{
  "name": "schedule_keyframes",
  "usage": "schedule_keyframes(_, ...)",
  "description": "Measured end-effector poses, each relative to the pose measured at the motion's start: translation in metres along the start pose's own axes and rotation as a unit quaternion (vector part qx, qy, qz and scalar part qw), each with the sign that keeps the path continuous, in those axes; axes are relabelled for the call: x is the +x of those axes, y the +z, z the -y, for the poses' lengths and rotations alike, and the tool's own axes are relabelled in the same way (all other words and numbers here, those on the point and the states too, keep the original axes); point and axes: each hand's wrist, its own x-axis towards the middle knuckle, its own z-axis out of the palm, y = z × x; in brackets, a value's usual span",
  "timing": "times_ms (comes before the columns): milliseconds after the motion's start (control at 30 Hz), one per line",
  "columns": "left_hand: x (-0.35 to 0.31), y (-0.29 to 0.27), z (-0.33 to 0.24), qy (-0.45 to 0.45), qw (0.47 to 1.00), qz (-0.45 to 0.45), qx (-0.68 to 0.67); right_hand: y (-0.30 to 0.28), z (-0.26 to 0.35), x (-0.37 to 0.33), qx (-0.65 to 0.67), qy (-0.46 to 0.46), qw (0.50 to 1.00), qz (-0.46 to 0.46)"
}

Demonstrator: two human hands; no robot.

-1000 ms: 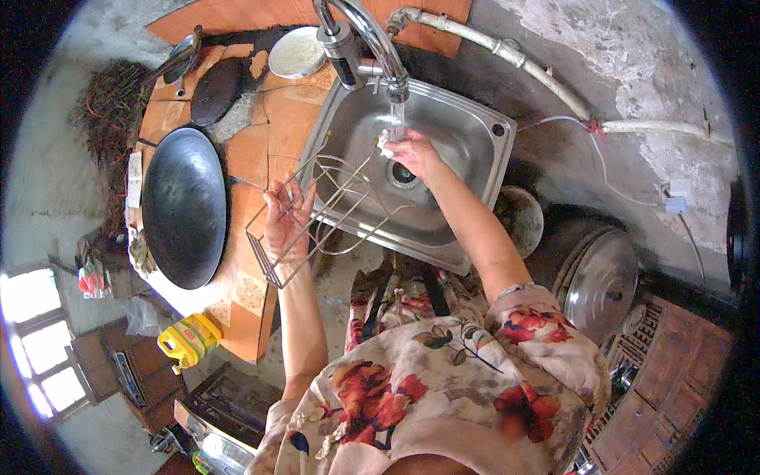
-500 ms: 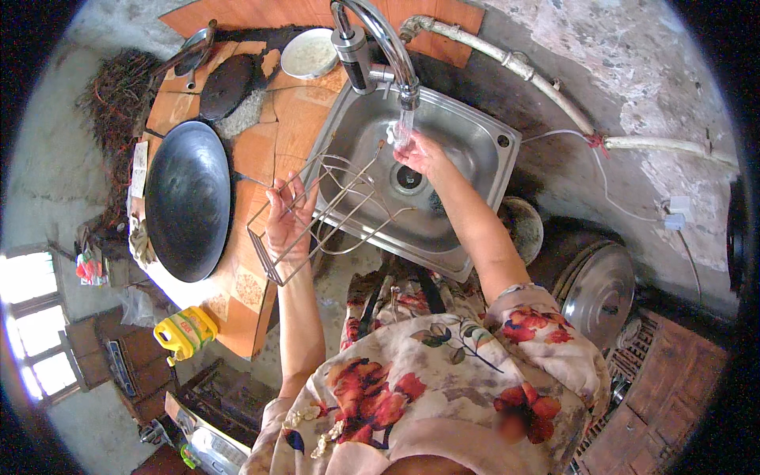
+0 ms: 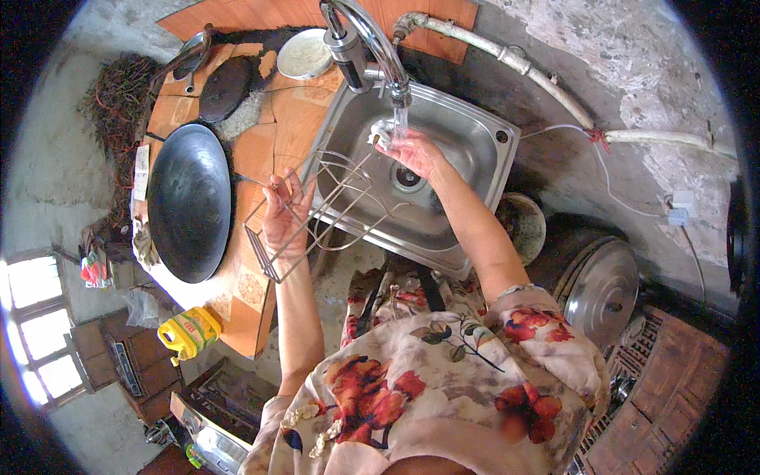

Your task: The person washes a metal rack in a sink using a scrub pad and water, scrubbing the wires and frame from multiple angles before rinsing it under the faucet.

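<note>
My left hand [image 3: 284, 218] grips a metal wire rack [image 3: 346, 212] with looped rods, tilted over the left edge of the stainless steel sink [image 3: 467, 131]. Its fingers and thumb show between the rods. Beneath the curved chrome faucet [image 3: 400, 93], my right hand [image 3: 413, 152] pinches a small crumpled white cloth [image 3: 381, 133]. Water runs from the spout onto this hand and beside the cloth. The drain [image 3: 408, 177] lies just below the right hand. Part of the cloth is hidden by the fingers.
On the orange tiled counter left of the sink stand a large black wok [image 3: 188, 203], a dark round lid [image 3: 225, 89] and a white plate [image 3: 305, 54]. A yellow jug [image 3: 190, 332] is at the counter's near left corner. Right of the sink is a large metal lid [image 3: 602, 297].
My right hand has shifted slightly left under the faucet, and more of the white cloth shows. The left hand and rack stay nearly where they were.
</note>
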Motion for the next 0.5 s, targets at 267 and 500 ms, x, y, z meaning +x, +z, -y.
schedule_keyframes(267, -0.001, 0.003, 0.002, 0.011, 1.0, -0.015, 0.023, -0.046, -0.021, 0.029, 0.058, 0.024, 0.99, -0.128)
schedule_keyframes(500, -0.008, 0.001, 0.0, 0.023, 0.999, -0.023, 0.007, -0.025, -0.015, 0.025, 0.193, 0.067, 0.967, -0.153)
